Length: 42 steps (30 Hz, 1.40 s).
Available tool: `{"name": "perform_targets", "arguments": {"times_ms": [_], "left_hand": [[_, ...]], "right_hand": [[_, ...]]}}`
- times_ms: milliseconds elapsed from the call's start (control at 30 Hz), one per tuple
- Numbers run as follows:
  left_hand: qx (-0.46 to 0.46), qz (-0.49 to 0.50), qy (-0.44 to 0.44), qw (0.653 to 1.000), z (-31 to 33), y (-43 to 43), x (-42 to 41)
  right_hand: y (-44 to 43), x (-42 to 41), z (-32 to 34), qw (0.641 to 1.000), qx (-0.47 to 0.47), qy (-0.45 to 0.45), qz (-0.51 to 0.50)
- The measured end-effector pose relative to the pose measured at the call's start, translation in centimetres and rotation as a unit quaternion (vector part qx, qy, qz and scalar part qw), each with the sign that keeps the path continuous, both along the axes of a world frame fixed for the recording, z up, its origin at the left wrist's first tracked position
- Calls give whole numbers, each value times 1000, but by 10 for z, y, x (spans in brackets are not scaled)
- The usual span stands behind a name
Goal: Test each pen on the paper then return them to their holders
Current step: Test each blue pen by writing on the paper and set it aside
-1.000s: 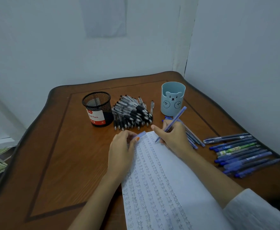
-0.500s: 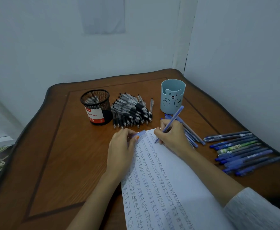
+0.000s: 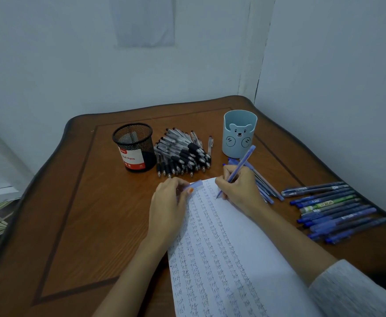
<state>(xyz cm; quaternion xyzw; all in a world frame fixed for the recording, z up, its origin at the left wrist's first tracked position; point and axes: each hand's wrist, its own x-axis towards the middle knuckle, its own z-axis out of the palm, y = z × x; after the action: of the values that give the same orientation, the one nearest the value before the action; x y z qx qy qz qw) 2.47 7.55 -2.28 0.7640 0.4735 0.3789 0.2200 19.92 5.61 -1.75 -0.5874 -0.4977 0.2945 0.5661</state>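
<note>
My right hand (image 3: pixel 240 188) grips a blue pen (image 3: pixel 239 168) with its tip on the top edge of the white paper (image 3: pixel 237 248), which is covered in rows of the word "test". At the paper's top left corner my left hand (image 3: pixel 168 204) pinches the pen's blue cap (image 3: pixel 195 186) and rests on the sheet. A black mesh holder (image 3: pixel 133 146) stands at the back left and a light blue bear holder (image 3: pixel 239 133) at the back right. A heap of black pens (image 3: pixel 183 156) lies between them.
Several blue pens (image 3: pixel 331 209) lie in a row at the table's right edge, and a few more blue pens (image 3: pixel 265 186) sit behind my right hand. Walls close in behind and to the right of the brown table (image 3: pixel 77 213).
The pen tip has stayed at the top of the paper with small writing strokes. Both hands keep their places; only the camera has shifted slightly.
</note>
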Motion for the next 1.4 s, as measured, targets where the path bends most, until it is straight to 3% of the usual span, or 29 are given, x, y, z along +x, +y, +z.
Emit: {"name": "perform_targets", "arguments": {"times_ms": [767, 1033, 1200, 1400], "left_hand": [[-5, 4, 11, 1000, 2, 0, 0], [-24, -9, -18, 999, 3, 1, 1], [-42, -45, -71, 996, 7, -3, 4], [-33, -54, -90, 994, 9, -4, 4]], "right_hand": [[-1, -2, 0, 1000, 9, -9, -20], [-1, -2, 12, 990, -23, 133, -39], [-5, -1, 22, 940, -58, 337, 16], [-5, -6, 23, 930, -60, 357, 62]]}}
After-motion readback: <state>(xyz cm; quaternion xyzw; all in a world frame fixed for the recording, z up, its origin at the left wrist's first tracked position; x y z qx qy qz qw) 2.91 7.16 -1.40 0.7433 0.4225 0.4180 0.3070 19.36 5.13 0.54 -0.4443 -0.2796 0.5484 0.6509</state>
